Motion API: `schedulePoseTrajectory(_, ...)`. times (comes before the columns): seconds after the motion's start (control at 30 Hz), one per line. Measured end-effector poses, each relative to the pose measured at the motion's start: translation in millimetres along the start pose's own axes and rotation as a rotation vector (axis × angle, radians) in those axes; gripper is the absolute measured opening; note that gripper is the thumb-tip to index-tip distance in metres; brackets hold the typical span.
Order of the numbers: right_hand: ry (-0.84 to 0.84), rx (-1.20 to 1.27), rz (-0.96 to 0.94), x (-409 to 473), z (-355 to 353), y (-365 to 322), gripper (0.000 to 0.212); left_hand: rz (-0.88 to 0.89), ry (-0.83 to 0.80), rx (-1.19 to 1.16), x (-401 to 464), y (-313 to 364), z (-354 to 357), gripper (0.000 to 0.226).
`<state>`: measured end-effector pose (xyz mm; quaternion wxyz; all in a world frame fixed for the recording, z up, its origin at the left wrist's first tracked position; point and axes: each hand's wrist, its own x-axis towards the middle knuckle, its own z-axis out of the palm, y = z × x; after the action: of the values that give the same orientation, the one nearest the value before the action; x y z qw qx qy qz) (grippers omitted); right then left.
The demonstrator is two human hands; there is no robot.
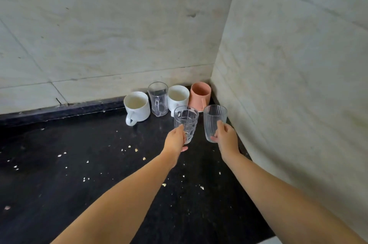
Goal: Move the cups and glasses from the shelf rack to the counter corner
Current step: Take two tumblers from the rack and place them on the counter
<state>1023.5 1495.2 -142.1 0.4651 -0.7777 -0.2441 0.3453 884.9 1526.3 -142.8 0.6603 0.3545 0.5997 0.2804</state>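
Both forearms reach out from the near edge over the dark speckled stone surface [59, 194], which is dotted with pale crumbs. At their ends, my left hand [175, 141] has its grip wrapped around a clear tumbler with a dimpled pattern [186, 122], and my right hand [227, 138] has its grip closed on a clear ribbed tumbler [214, 119].

Taking the salmon-pink plastic cup [200, 95] in the corner as my mark: both tumblers sit just in front of it, dimpled one to its front-left, ribbed one to its front-right near the side wall [298, 84]. Whether their bases touch the surface yet I cannot tell.

Trouble, as I judge it, would come from crowding. Left of the pink cup stand a white ceramic mug [178, 97], a clear glass mug with a handle [158, 98] and, farthest left, a second white ceramic mug [137, 106]. Pushing forward could knock glass against ceramic, or the two tumblers against each other. A crumb under a base might leave a glass rocking.

Both tumblers look empty, upright and unchipped.
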Motion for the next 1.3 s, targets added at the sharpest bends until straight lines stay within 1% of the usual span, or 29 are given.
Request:
schedulePoseTrajectory(0.07, 0.007, 0.015, -0.020, 13, 9, 6, 0.039, 0.006, -0.016, 0.006, 15, 0, 8, 0.045)
schedulePoseTrajectory(0.1, 0.011, 0.012, -0.033, 19, 12, 9, 0.040, 0.013, -0.016, 0.006, 23, -1, 13, 0.045)
schedulePoseTrajectory(0.2, 0.005, 0.008, -0.036, 36, 20, 19, 0.040, -0.005, 0.008, -0.017, 43, -4, 26, 0.032)
schedulePoseTrajectory(0.33, 0.043, 0.040, -0.053, 46, 24, 23, 0.040, -0.009, 0.038, -0.043, 56, -8, 34, 0.028)
schedulePoseTrajectory(0.53, 0.038, 0.055, -0.036, 63, 25, 27, 0.039, 0.012, 0.081, -0.080, 67, -13, 39, 0.036)
schedulePoseTrajectory(0.63, 0.012, 0.010, -0.049, 64, 24, 30, 0.038, 0.038, 0.088, -0.066, 70, -16, 44, 0.034)
schedulePoseTrajectory(0.8, -0.067, -0.113, -0.071, 61, 23, 40, 0.036, 0.051, 0.096, -0.018, 71, -25, 47, 0.020)
schedulePoseTrajectory(0.93, -0.106, -0.170, -0.057, 59, 20, 35, 0.037, 0.077, 0.080, 0.048, 71, -23, 45, 0.021)
schedulePoseTrajectory(1.03, -0.123, -0.191, -0.045, 60, 15, 31, 0.034, 0.082, 0.059, 0.135, 67, -20, 39, 0.022)
schedulePoseTrajectory(1.07, -0.123, -0.201, -0.044, 60, 13, 31, 0.032, 0.095, 0.062, 0.195, 66, -20, 37, 0.021)
schedulePoseTrajectory(1.13, -0.111, -0.227, -0.059, 57, 5, 28, 0.032, 0.118, 0.098, 0.389, 62, -18, 30, 0.025)
schedulePoseTrajectory(1.2, -0.103, -0.271, -0.115, 48, -5, 21, 0.037, 0.160, 0.144, 0.584, 53, -14, 23, 0.030)
schedulePoseTrajectory(1.3, -0.093, -0.443, -0.262, 35, -18, 3, 0.044, 0.296, 0.200, 0.793, 34, -9, 9, 0.030)
